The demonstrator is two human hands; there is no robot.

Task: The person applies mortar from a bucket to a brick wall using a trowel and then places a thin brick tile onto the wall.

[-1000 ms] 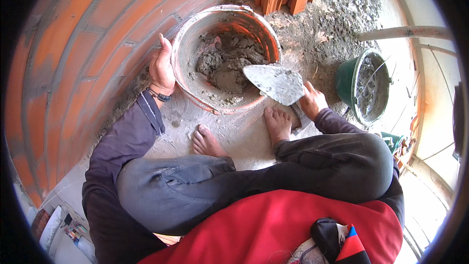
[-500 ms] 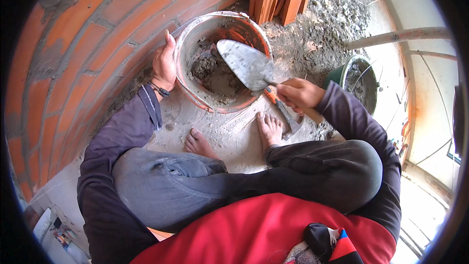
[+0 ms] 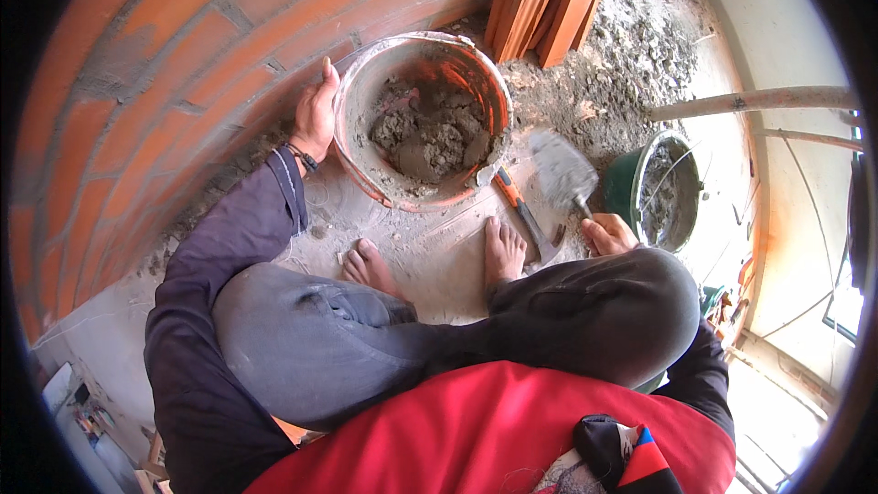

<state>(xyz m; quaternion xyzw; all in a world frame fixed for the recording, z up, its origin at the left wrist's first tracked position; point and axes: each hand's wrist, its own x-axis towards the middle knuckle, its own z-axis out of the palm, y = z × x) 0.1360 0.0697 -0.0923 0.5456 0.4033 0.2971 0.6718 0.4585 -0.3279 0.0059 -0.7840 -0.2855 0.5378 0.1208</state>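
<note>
My left hand [image 3: 315, 114] holds the left side of a mortar-crusted orange bucket [image 3: 361, 160], with lumpy grey mortar [image 3: 421, 137] inside. My right hand [image 3: 608, 236] grips a trowel [image 3: 562, 169], its grey-smeared blade blurred and held outside the bucket at right, above the floor. A hammer [image 3: 521, 210] with an orange and black grip lies beside the bucket, near my right foot [image 3: 503, 252].
A brick wall [image 3: 183, 27] curves along the left. Loose clay bricks [image 3: 567, 18] stand behind the bucket, beside mortar rubble [image 3: 640, 55]. A green bucket [image 3: 622, 187] of grey mix is at right, below a pole [image 3: 732, 102] by a pale wall [image 3: 786, 220].
The trowel has swung from over the orange bucket down and right to outside it, with my right hand moving lower. The hammer now shows fully. My left hand stays at the bucket.
</note>
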